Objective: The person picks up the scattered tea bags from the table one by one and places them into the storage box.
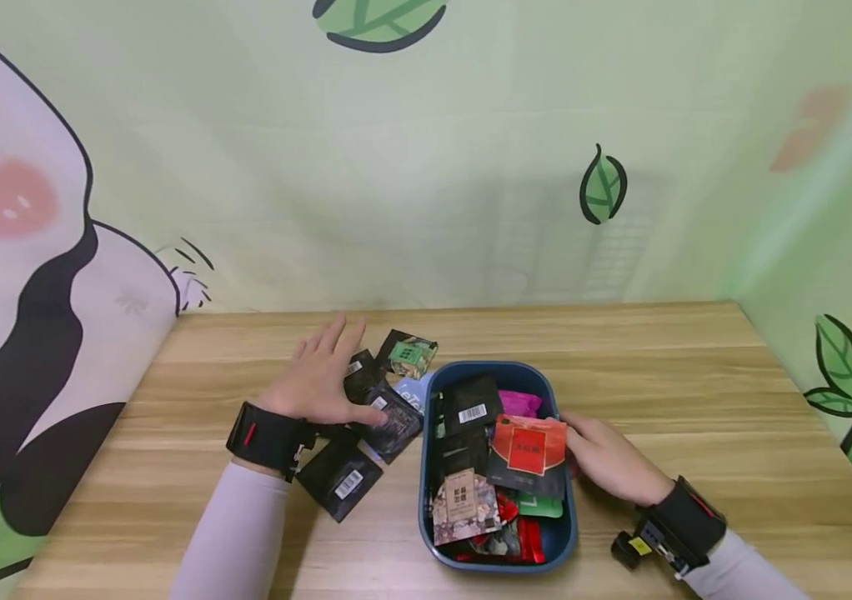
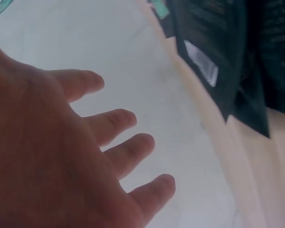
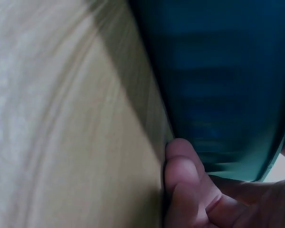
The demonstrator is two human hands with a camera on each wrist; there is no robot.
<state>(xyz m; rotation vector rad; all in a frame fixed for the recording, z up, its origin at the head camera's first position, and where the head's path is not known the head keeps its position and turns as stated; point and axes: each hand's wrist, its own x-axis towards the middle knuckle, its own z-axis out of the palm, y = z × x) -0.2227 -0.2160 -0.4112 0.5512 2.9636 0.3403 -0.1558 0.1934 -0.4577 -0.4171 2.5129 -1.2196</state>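
My left hand [image 1: 313, 379], fingers spread and holding nothing, hovers over loose packets left of the bin. Its thumb overlaps a black packet [image 1: 399, 429] in the head view; another black packet with a barcode label [image 1: 339, 483] lies nearer. In the left wrist view, black packets [image 2: 206, 52] appear beyond its fingertips. At the right side of the blue plastic bin [image 1: 570, 533], my right hand [image 1: 613, 462] holds the wall, bent fingers [image 3: 183, 171] low against the outside. Packets fill the bin, including a red-and-black one [image 1: 516, 479] and a floral one [image 1: 482, 521].
A black packet with a green label [image 1: 411, 357] and a light blue packet [image 1: 413, 392] lie behind the left hand, beside the bin. The wooden table [image 1: 696, 375] meets a printed green backdrop [image 1: 433, 208] at its far edge.
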